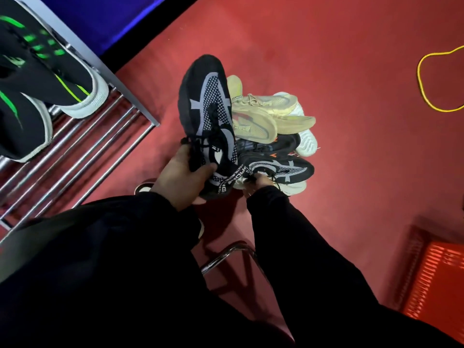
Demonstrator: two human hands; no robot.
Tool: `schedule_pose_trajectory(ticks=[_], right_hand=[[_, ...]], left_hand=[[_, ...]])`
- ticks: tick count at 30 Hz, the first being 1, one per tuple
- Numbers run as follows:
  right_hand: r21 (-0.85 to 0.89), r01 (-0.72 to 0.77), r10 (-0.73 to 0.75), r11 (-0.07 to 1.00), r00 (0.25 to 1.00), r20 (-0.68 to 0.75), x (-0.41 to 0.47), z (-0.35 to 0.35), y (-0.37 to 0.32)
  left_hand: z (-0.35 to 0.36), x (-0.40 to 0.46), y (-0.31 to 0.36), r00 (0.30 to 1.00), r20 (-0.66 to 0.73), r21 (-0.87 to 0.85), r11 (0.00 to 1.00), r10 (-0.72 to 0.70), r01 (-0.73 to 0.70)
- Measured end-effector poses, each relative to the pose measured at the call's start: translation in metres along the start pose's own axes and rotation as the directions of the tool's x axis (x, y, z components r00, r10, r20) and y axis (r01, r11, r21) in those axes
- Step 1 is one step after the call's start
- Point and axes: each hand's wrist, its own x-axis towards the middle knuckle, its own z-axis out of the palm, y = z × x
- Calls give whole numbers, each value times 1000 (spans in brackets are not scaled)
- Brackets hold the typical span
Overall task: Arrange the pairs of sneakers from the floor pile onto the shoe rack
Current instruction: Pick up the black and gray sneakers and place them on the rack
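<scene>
Black-and-green sneakers point(37, 79) already sit as a pair on the shoe rack point(100, 136) at upper left. At frame centre the left hand point(180, 177) grips a black-and-grey sneaker point(206, 114), lifted; the right hand point(258, 184) pinches its mate point(278, 169) atop the floor pile. Beige sneakers point(266, 114), other shoes remain.

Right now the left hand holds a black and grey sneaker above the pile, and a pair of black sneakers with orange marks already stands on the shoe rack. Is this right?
One detail is wrong: the sneakers on the rack have green marks, not orange, as the head view shows. The rest stands: the left hand holds the black and grey sneaker above the pile, and that pair stands on the shoe rack.
</scene>
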Motion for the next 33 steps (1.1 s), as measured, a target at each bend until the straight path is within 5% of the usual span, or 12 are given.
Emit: schedule_pose_trajectory(ticks=[3, 8, 13, 21, 27, 33], right_hand=[[39, -79, 84, 996, 985, -153, 15, 0, 0], [250, 1, 24, 968, 995, -95, -68, -19, -20], [128, 246, -233, 961, 966, -109, -119, -46, -15], [-104, 641, -623, 761, 766, 161, -209, -33, -50], [-129, 738, -666, 662, 659, 351, -261, 5, -60], [-92, 853, -688, 514, 474, 550, -316, 51, -71]], left_hand=[[1, 2, 10, 1000, 3, -12, 1000, -5, 5], [4, 2, 20, 998, 24, -50, 997, -55, 56], [4, -14, 32, 997, -2, -101, 992, -72, 71], [-41, -64, 48, 982, -178, -86, 993, 66, -83], [-112, -113, 28, 912, -368, -56, 975, 179, -214], [-182, -180, -1, 780, -606, -266, 886, 153, -380]])
